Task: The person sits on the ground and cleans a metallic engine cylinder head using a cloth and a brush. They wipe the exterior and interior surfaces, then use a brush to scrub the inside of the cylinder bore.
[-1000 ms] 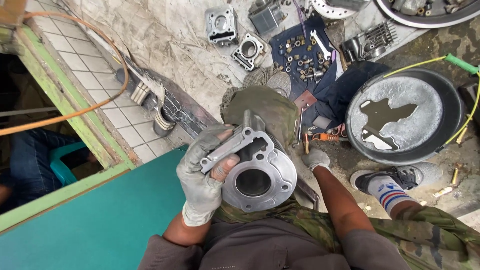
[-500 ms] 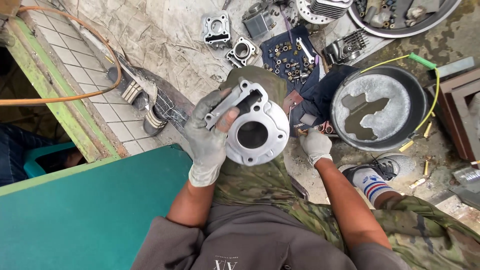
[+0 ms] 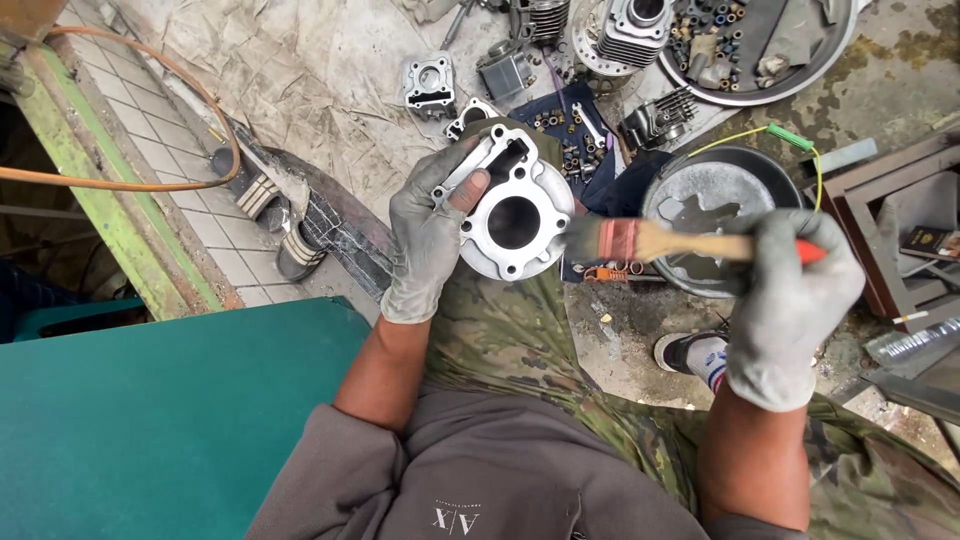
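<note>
Seen from my remote station: the gloved left hand [image 3: 430,240] is wrapped around the rim of a grey metal engine cylinder [image 3: 515,215], thumb pressed on its upper edge, bore facing the camera, held in the air above the person's camouflage-clad knee. The gloved right hand [image 3: 790,300] is closed around the wooden handle of a paintbrush [image 3: 640,240], whose bristles sit just at the cylinder's right edge, touching or nearly so; I cannot tell which. Behind the brush stands a dark round basin [image 3: 700,200] holding a shallow pool of liquid. A blue cloth [image 3: 575,130] strewn with small bolts and a spanner lies on the ground beyond, near other engine parts and a large tray [image 3: 830,50] of fasteners.

My judgement: the cylinder is gripped one-handed at its edge, so a firm brush stroke could twist it loose and drop it onto the concrete. Wet gloves would worsen that, and drips could fall on the trousers.
</note>
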